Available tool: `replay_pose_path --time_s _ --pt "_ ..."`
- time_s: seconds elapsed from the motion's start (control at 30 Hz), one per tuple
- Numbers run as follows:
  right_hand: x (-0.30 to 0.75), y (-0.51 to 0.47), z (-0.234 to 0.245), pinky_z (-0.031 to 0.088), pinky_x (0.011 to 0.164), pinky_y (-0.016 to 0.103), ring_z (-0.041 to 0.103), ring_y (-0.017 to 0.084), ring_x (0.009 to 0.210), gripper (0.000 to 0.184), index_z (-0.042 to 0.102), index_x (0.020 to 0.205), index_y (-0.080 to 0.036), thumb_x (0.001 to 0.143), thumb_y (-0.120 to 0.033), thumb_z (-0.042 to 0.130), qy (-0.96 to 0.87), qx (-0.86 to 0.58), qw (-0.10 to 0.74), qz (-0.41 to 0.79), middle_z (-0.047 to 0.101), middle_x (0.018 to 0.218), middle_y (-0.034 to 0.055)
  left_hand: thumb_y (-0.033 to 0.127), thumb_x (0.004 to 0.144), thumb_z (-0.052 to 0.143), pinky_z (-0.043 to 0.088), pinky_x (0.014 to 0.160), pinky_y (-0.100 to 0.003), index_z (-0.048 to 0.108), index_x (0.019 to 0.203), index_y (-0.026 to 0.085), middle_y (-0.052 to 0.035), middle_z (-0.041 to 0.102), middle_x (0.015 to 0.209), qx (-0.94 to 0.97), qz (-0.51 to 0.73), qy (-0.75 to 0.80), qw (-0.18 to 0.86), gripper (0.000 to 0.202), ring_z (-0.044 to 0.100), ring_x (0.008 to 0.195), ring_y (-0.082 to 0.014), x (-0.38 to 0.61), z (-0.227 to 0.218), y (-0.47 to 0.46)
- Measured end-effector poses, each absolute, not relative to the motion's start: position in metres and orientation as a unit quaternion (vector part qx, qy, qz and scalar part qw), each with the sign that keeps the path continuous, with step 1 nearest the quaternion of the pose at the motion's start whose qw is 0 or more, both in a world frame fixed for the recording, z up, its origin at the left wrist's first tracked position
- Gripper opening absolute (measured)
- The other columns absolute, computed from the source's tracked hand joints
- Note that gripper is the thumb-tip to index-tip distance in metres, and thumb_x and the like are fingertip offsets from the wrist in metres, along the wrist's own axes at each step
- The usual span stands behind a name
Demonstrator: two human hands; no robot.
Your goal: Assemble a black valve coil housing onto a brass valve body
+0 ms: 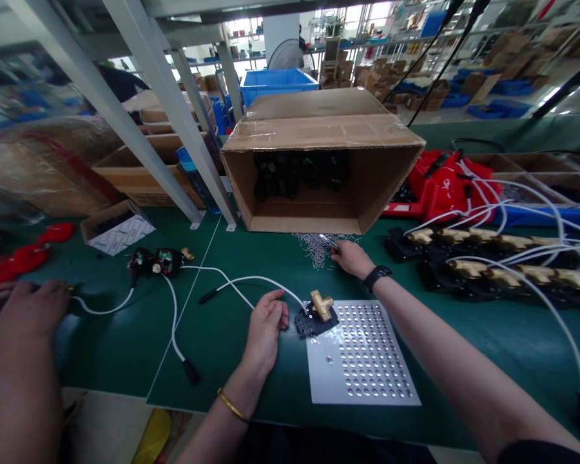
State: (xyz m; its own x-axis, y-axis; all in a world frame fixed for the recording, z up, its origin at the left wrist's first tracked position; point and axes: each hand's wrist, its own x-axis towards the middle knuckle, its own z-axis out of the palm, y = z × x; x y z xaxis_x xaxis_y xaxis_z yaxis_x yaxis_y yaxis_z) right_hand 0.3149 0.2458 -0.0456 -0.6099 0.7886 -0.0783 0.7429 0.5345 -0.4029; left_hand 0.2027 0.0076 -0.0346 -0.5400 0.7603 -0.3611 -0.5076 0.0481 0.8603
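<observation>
My right hand, with a dark band on its wrist, pinches a slim metal tool whose exact kind I cannot make out. Its tip is over a pile of small screws on the table. My left hand rests loosely curled, thumb apart from the forefinger, with nothing visible in it. Just right of it lies a black housing with a brass tee fitting on top and a white cable. That housing overlaps the corner of a white sheet bearing rows of round silvery discs.
An open cardboard box holding black parts stands behind the screws. Rows of brass-fitted black assemblies with white cables lie right, before a red bin. At left, a co-worker's hands are near opened housings. Metal posts rise behind.
</observation>
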Motion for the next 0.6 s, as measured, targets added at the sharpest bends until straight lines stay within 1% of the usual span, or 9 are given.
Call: replay_pose_path --time_s 0.07,0.17,0.23,0.27,0.33,0.4,0.47,0.53,0.6 --pt "0.313 0.243 -0.042 0.037 0.065 0.029 0.058 0.023 0.081 0.005 0.057 0.077 -0.015 0.076 -0.011 0.059 -0.870 -0.441 0.067 0.212 0.062 0.086 0.0115 0.027 0.073 0.062 0.038 0.053 -0.020 0.051 0.099 0.013 -0.0002 0.062 0.065 0.142 0.666 0.580 0.448 0.031 0.052 0.053 -0.0086 0.204 -0.038 0.010" --pt "0.319 0.228 -0.032 0.038 0.069 0.029 0.057 0.022 0.082 0.006 0.057 0.080 -0.015 0.078 -0.009 0.055 -0.864 -0.430 0.098 0.244 0.061 0.087 0.0114 0.027 0.073 0.059 0.043 0.062 -0.023 0.054 0.087 0.013 -0.0065 0.067 0.077 0.185 0.637 0.622 0.417 0.020 0.060 0.066 -0.0130 0.205 -0.046 0.013" --pt "0.327 0.212 -0.026 0.039 0.068 0.028 0.057 0.019 0.079 0.005 0.056 0.083 -0.016 0.080 -0.013 0.054 -0.859 -0.410 0.117 0.284 0.062 0.087 0.0079 0.027 0.072 0.060 0.045 0.065 -0.023 0.058 0.082 0.013 -0.0065 0.067 0.077 0.212 0.614 0.642 0.407 0.018 0.061 0.069 -0.0141 0.203 -0.051 0.015" --pt "0.332 0.202 -0.025 0.040 0.067 0.026 0.057 0.017 0.076 0.004 0.056 0.084 -0.017 0.081 -0.016 0.055 -0.858 -0.396 0.120 0.305 0.062 0.085 0.0058 0.027 0.071 0.061 0.045 0.065 -0.023 0.059 0.080 0.013 -0.0058 0.067 0.075 0.222 0.603 0.650 0.405 0.017 0.061 0.068 -0.0139 0.203 -0.054 0.016" --pt "0.342 0.184 -0.026 0.041 0.060 0.024 0.056 0.015 0.069 0.008 0.057 0.085 -0.017 0.079 -0.023 0.057 -0.834 -0.372 0.126 0.387 0.061 0.080 0.0029 0.025 0.068 0.063 0.045 0.063 -0.023 0.062 0.077 0.013 -0.0044 0.066 0.071 0.235 0.585 0.660 0.408 0.014 0.060 0.064 -0.0132 0.202 -0.058 0.018" --pt "0.349 0.171 -0.032 0.041 0.055 0.024 0.055 0.014 0.064 0.013 0.057 0.085 -0.016 0.076 -0.026 0.059 -0.787 -0.358 0.134 0.484 0.060 0.075 0.0024 0.022 0.067 0.063 0.044 0.061 -0.023 0.063 0.073 0.013 -0.0040 0.066 0.068 0.250 0.568 0.668 0.411 0.011 0.059 0.061 -0.0131 0.201 -0.062 0.021" --pt "0.352 0.164 -0.039 0.040 0.052 0.024 0.054 0.014 0.061 0.014 0.058 0.081 -0.015 0.072 -0.026 0.060 -0.743 -0.352 0.140 0.551 0.059 0.071 0.0025 0.019 0.067 0.062 0.044 0.060 -0.023 0.064 0.070 0.013 -0.0037 0.065 0.066 0.272 0.549 0.678 0.406 0.007 0.058 0.059 -0.0135 0.201 -0.063 0.023" --pt "0.352 0.162 -0.045 0.041 0.053 0.026 0.054 0.015 0.060 0.012 0.058 0.076 -0.015 0.070 -0.025 0.061 -0.731 -0.350 0.136 0.570 0.059 0.068 0.0027 0.019 0.068 0.062 0.043 0.059 -0.024 0.065 0.070 0.015 -0.0031 0.064 0.067 0.297 0.533 0.688 0.393 0.006 0.057 0.059 -0.0140 0.201 -0.061 0.023" --pt "0.351 0.163 -0.046 0.043 0.058 0.027 0.056 0.016 0.066 0.009 0.059 0.073 -0.016 0.069 -0.023 0.062 -0.720 -0.341 0.138 0.589 0.062 0.073 0.0042 0.018 0.069 0.061 0.042 0.063 -0.025 0.065 0.069 0.017 -0.0029 0.064 0.069 0.322 0.521 0.695 0.377 0.004 0.056 0.063 -0.0154 0.201 -0.057 0.021"
